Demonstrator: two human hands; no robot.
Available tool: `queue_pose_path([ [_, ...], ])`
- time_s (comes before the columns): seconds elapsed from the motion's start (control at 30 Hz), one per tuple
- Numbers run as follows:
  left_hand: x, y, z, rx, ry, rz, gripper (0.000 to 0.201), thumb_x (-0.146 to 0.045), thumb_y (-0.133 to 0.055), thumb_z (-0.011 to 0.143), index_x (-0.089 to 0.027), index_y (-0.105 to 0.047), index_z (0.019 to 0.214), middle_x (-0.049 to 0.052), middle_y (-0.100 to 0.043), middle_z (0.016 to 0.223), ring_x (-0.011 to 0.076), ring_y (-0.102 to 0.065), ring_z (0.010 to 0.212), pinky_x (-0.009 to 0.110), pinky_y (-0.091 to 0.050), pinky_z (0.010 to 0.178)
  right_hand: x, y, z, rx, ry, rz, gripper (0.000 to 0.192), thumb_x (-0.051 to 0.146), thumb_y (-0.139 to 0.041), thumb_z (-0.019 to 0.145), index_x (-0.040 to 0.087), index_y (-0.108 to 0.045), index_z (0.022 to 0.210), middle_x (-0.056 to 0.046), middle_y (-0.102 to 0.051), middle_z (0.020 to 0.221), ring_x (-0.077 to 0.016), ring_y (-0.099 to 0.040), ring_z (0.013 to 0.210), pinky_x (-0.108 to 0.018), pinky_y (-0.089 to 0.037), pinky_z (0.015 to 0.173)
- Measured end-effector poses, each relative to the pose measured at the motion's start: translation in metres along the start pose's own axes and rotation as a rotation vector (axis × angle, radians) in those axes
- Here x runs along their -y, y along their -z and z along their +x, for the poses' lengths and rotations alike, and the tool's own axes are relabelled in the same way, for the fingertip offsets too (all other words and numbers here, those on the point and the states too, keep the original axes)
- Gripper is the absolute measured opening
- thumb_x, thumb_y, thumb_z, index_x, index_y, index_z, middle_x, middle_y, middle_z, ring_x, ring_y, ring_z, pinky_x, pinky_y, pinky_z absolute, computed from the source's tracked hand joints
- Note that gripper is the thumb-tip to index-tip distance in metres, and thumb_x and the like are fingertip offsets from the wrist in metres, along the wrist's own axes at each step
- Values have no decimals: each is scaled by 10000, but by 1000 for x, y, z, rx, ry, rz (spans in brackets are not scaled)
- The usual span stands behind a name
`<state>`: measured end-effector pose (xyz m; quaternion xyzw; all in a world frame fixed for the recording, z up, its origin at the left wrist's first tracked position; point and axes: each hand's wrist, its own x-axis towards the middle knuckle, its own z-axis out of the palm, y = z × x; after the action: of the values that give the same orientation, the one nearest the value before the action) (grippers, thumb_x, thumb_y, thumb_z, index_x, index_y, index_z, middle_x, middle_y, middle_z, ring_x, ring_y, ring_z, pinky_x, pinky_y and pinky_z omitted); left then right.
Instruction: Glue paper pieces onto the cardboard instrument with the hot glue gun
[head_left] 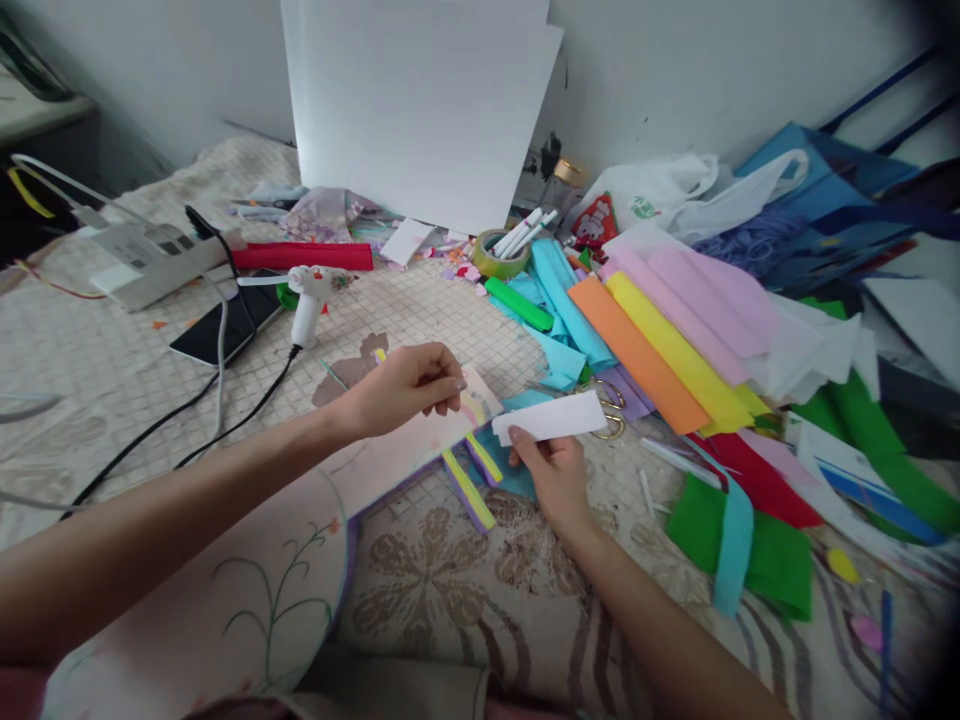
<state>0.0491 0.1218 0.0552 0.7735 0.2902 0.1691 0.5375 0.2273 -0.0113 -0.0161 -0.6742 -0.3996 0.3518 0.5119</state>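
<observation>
The left hand (401, 388) pinches a pastel card (420, 440) by its edge, seemingly to steady it, while the right hand (551, 470) fingers grip a white strip (551, 418) raised beside it.

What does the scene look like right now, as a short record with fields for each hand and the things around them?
left hand: pinches the edge of a pale pink card with rainbow decoration
right hand: holds a white paper strip
under the hands: purple and yellow foam strips, on a patterned cloth
right side: fanned coloured felt sheets
left side: white glue gun, black phone
behind: white board leaning on wall
</observation>
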Motion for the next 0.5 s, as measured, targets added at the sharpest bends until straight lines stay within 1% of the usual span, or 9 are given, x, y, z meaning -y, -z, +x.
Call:
queue_pose_path([
  [0.07, -3, 4, -3, 7, 5, 103, 55, -198, -491, 830, -168, -498, 783, -4, -612, 654, 89, -521, 544, 207, -397, 498, -1, 0, 0, 4, -2, 15, 296, 396, -629, 789, 176, -590, 595, 7, -598, 512, -123, -538, 504, -239, -434, 529],
  [0.13, -4, 9, -7, -11, -20, 315, 45, -177, -494, 823, -165, -537, 815, -9, -606, 644, 98, -528, 561, 217, -390, 524, -1, 0, 0, 6, -8, 20, 293, 403, -629, 789, 176, -593, 606, 7, -598, 512, -125, -539, 501, -240, -435, 529],
  [0.2, -5, 15, -12, -61, -57, 551, 100, -188, -483, 844, -166, -562, 902, -4, -604, 668, 118, -544, 599, 238, -395, 564, -1, 0, 0, 6, -10, 21, 294, 408, -629, 788, 177, -594, 609, 6, -599, 511, -127, -540, 497, -241, -436, 525],
  [0.23, -5, 18, -15, -93, -74, 658, 139, -204, -478, 858, -164, -560, 964, 12, -615, 725, 131, -558, 631, 251, -402, 586, -1, 0, 0, 5, -11, 21, 296, 408, -631, 786, 177, -592, 605, 5, -598, 509, -128, -540, 497, -241, -436, 523],
  [0.3, -4, 23, -19, -136, -89, 844, 237, -240, -487, 871, -148, -526, 1086, 71, -624, 912, 172, -593, 745, 281, -427, 638, -1, -1, 0, 5, -10, 19, 305, 408, -632, 784, 177, -586, 590, 2, -596, 508, -128, -541, 498, -239, -434, 519],
  [0.37, -2, 27, -21, -121, -61, 1002, 293, -246, -501, 868, -134, -499, 1138, 116, -594, 1040, 213, -607, 837, 303, -445, 673, 0, -1, 0, 4, -10, 5, 320, 413, -629, 785, 177, -582, 575, -1, -596, 508, -127, -539, 498, -235, -428, 511],
  [0.43, -1, 29, -22, -57, -5, 1140, 252, -219, -503, 861, -135, -523, 1098, 116, -595, 1010, 235, -614, 841, 313, -450, 671, 1, -1, 0, 4, -9, -13, 333, 418, -624, 789, 175, -582, 566, -3, -599, 507, -124, -534, 494, -232, -420, 502],
  [0.5, 0, 29, -20, 9, 38, 1227, 166, -173, -488, 851, -138, -563, 995, 106, -604, 921, 245, -619, 795, 319, -446, 647, 1, 0, 0, 0, -8, -23, 337, 422, -625, 788, 174, -584, 563, -4, -601, 504, -123, -533, 489, -232, -416, 497],
])
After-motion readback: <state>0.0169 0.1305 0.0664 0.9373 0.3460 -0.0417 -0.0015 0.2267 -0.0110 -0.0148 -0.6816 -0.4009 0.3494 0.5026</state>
